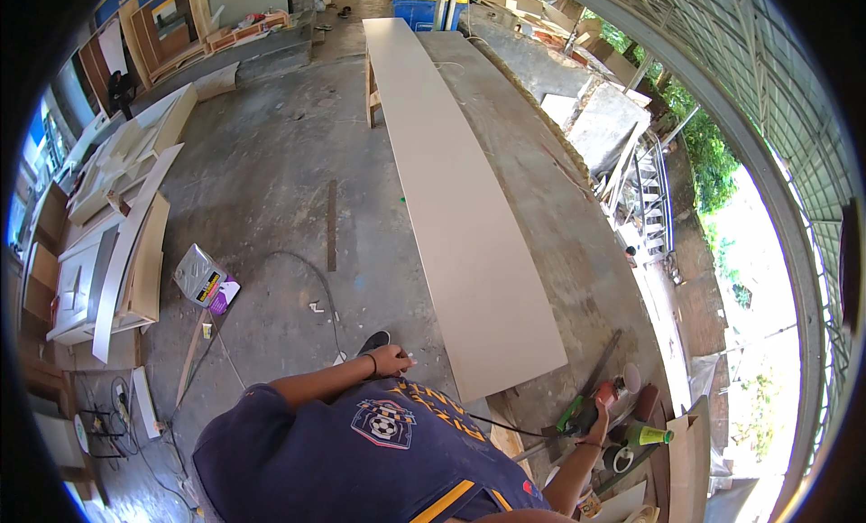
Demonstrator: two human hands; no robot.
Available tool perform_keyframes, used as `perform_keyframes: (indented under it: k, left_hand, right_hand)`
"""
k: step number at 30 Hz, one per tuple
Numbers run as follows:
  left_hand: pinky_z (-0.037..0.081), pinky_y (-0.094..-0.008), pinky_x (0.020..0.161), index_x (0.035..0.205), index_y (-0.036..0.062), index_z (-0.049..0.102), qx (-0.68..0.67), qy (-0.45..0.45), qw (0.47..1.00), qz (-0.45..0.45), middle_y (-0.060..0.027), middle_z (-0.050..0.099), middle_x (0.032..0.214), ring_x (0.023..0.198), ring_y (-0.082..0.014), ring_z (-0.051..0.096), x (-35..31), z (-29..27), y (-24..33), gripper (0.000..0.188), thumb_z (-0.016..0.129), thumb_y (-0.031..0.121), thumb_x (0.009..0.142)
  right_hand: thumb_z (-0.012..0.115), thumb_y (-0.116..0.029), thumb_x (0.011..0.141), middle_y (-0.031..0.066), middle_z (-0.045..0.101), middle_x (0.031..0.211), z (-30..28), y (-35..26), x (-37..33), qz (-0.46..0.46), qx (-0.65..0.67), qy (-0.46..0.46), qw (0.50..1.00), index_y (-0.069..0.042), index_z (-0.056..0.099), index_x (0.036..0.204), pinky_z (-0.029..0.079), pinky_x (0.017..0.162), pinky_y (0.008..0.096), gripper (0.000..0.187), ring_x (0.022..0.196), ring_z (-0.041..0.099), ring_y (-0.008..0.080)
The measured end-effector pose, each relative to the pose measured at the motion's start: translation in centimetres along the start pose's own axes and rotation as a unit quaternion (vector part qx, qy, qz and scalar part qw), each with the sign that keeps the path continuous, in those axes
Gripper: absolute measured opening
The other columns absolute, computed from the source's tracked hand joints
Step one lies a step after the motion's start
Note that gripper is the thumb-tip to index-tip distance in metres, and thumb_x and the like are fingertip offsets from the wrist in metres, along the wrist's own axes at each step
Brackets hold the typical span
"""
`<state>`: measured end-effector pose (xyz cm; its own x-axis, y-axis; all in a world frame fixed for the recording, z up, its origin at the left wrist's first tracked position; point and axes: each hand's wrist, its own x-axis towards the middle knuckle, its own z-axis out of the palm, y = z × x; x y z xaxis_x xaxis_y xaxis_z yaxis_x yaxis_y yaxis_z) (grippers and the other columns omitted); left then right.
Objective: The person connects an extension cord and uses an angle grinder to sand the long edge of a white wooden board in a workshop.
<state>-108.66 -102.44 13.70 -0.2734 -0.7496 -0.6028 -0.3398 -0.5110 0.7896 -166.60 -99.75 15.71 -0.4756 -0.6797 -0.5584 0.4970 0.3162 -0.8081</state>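
Observation:
A long pale board runs away from me, its near end just ahead of my body. At the lower right, my right hand is closed round an angle grinder with a green body and a black cord. The round disc faces up past my fingers, off the board's near right corner. My left hand is in front of my chest, left of the board, its fingers curled. A small white thing shows at the fingertips, too small to name.
A wooden trestle stands under the board's far part. A metal can sits on the floor to the left, near pale cabinet parts. A green cup and several containers crowd the lower right. A cord crosses the floor.

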Motion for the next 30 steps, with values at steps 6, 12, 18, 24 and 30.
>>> perform_keyframes:
  k: [6, 12, 18, 24, 30]
  left_hand:
    - [0.052, -0.0267, 0.064, 0.091, -0.0040, 0.062, 0.035, -0.007, 0.999, -0.006, -0.0096, 0.066, 0.082, 0.069, -0.0148, 0.064, 0.5, -0.2, -0.9, 0.044, 0.063, 0.039, 0.084]
    - [0.052, -0.0276, 0.064, 0.093, -0.0052, 0.063, 0.015, 0.011, 1.000, -0.024, -0.0106, 0.067, 0.083, 0.069, -0.0162, 0.065, 1.1, -0.3, -2.0, 0.045, 0.063, 0.039, 0.084]
    - [0.052, -0.0280, 0.065, 0.094, -0.0053, 0.063, 0.037, 0.008, 0.999, -0.028, -0.0109, 0.067, 0.084, 0.070, -0.0167, 0.065, 0.8, -0.5, -1.7, 0.047, 0.063, 0.040, 0.084]
    - [0.052, -0.0292, 0.065, 0.093, -0.0037, 0.064, 0.083, -0.017, 0.996, -0.020, -0.0100, 0.067, 0.082, 0.071, -0.0155, 0.066, 1.1, -0.8, -1.8, 0.046, 0.061, 0.041, 0.084]
    - [0.052, -0.0293, 0.066, 0.093, -0.0034, 0.064, 0.094, -0.006, 0.995, -0.019, -0.0110, 0.068, 0.084, 0.071, -0.0174, 0.067, 0.6, -1.8, -2.0, 0.046, 0.062, 0.041, 0.084]
  right_hand:
    - [0.068, -0.039, 0.074, 0.0138, 0.064, 0.096, 2.1, -1.3, -3.2, 0.005, -0.145, 0.091, 0.985, -0.002, 0.060, 0.106, 0.050, 0.073, 0.0432, 0.049, 0.085, 0.062, 0.0288]
    - [0.067, -0.032, 0.073, 0.0159, 0.048, 0.130, 5.5, -3.2, -7.2, 0.005, -0.260, 0.180, 0.949, 0.001, 0.048, 0.127, 0.035, 0.095, 0.0451, 0.067, 0.119, 0.043, 0.0309]
    - [0.066, -0.031, 0.073, 0.0173, 0.052, 0.122, 4.1, -1.4, -7.2, -0.113, -0.322, 0.174, 0.924, 0.004, 0.047, 0.125, 0.039, 0.090, 0.0405, 0.065, 0.110, 0.051, 0.0318]
    - [0.070, -0.025, 0.074, 0.0124, 0.061, 0.100, 3.0, 1.0, -6.4, -0.229, -0.357, 0.207, 0.882, 0.002, 0.055, 0.110, 0.043, 0.079, 0.0368, 0.048, 0.088, 0.058, 0.0271]
    - [0.071, -0.029, 0.074, 0.0184, 0.059, 0.107, 3.7, 1.7, -8.5, -0.241, -0.411, 0.203, 0.855, 0.002, 0.050, 0.119, 0.043, 0.085, 0.0390, 0.059, 0.094, 0.058, 0.0326]
